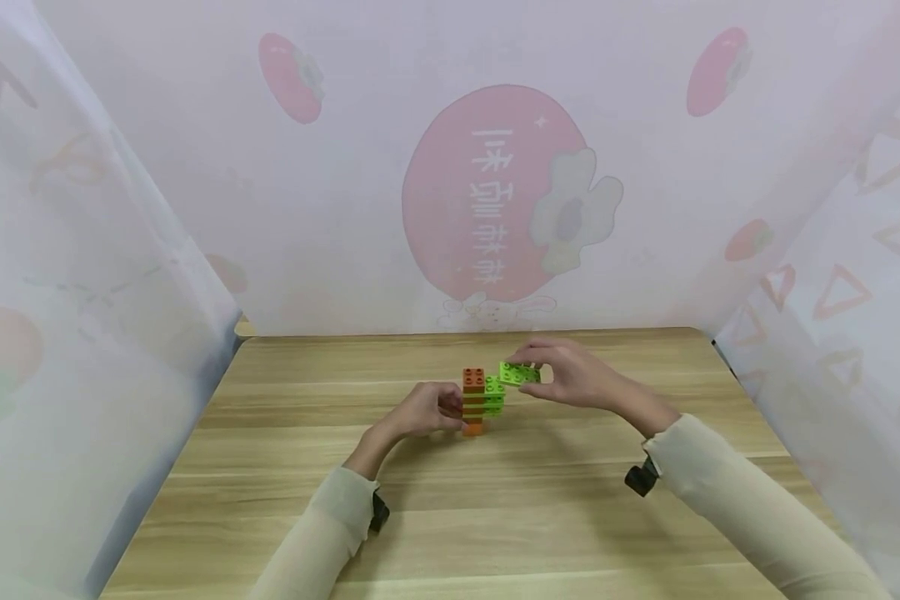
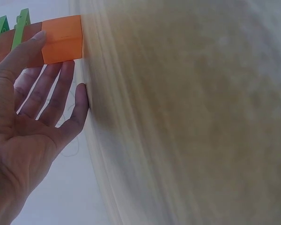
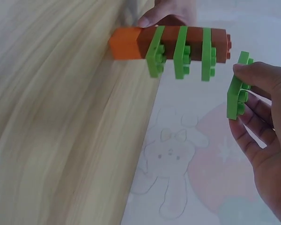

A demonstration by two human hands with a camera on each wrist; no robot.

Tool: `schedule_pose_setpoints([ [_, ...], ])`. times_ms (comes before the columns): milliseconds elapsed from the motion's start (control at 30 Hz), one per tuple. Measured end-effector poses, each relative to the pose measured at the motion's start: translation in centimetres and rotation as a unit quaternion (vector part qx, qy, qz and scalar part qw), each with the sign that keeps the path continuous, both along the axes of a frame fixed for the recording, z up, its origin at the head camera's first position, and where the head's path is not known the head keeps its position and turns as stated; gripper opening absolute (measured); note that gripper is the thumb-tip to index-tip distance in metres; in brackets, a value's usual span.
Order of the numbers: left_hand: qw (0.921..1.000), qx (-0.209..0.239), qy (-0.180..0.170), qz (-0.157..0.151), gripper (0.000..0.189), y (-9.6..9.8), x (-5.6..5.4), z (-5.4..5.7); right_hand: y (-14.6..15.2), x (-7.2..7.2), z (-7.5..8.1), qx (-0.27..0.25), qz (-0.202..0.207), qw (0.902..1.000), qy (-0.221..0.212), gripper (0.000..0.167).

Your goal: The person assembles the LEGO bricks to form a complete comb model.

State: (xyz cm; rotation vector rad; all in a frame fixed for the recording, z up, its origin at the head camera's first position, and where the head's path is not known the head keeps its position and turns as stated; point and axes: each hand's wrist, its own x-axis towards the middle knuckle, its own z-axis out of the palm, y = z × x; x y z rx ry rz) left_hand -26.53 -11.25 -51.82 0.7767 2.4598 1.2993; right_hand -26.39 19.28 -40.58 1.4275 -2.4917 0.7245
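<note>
A tower of toy building bricks (image 1: 473, 402) stands upright on the table, with an orange brick (image 2: 62, 39) at its foot and brown bricks (image 3: 193, 43) above. Three flat green bricks (image 3: 179, 52) sit between the brown ones and jut out to the right. My left hand (image 1: 426, 408) grips the tower low down, thumb on one side and fingers on the other. Up and to the right of the tower, my right hand (image 1: 566, 372) pinches a loose flat green brick (image 3: 236, 89) between thumb and fingers, studs facing up, apart from the tower's top.
The wooden table (image 1: 450, 517) reaches back to a pale printed curtain (image 1: 345, 208), and similar cloth hangs at both sides. A small black wrist camera (image 1: 641, 478) hangs under the right sleeve, another (image 1: 378, 512) under the left.
</note>
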Motion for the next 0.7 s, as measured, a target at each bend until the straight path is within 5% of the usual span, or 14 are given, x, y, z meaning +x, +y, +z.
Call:
schedule_pose_setpoints([
  [700,0.9997,0.018,-0.007,-0.016,0.027,0.0,-0.2,-0.1,-4.3,-0.4,0.5,-0.008,0.035,0.9993,0.011,0.034],
])
